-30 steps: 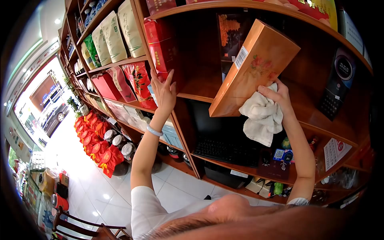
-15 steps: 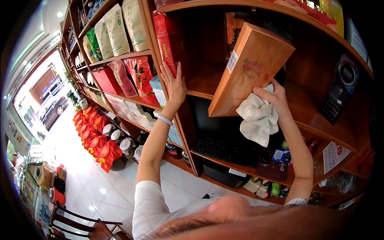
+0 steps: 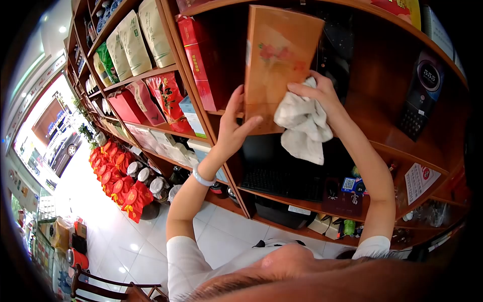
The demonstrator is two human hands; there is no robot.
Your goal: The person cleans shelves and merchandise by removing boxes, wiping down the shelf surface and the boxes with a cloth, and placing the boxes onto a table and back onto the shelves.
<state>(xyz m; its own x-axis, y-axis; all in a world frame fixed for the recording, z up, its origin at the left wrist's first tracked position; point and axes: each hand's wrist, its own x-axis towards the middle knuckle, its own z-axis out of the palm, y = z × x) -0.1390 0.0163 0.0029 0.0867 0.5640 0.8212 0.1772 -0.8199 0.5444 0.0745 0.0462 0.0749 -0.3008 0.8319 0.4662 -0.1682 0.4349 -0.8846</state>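
Note:
An orange box (image 3: 274, 60) with a pink flower print stands nearly upright in front of the shelf opening. My right hand (image 3: 319, 98) grips its lower right side, with a crumpled white cloth (image 3: 304, 126) held under the fingers against the box. At the box's lower left edge is my left hand (image 3: 235, 126), thumb and fingers apart; whether it touches the box is hard to tell. A tall red box (image 3: 197, 65) stands on the shelf just left of the orange one.
Below are a black keyboard (image 3: 282, 183) and a dark monitor. A dark box (image 3: 423, 95) stands on the right shelf. Bagged goods (image 3: 168, 98) fill the left shelves. Red-covered jars (image 3: 121, 183) are on the floor, and a wooden chair (image 3: 110, 289) is at lower left.
The orange box has moved left and turned more upright, with my right hand and the cloth. My left hand has left the red box and come to the orange box's lower left edge.

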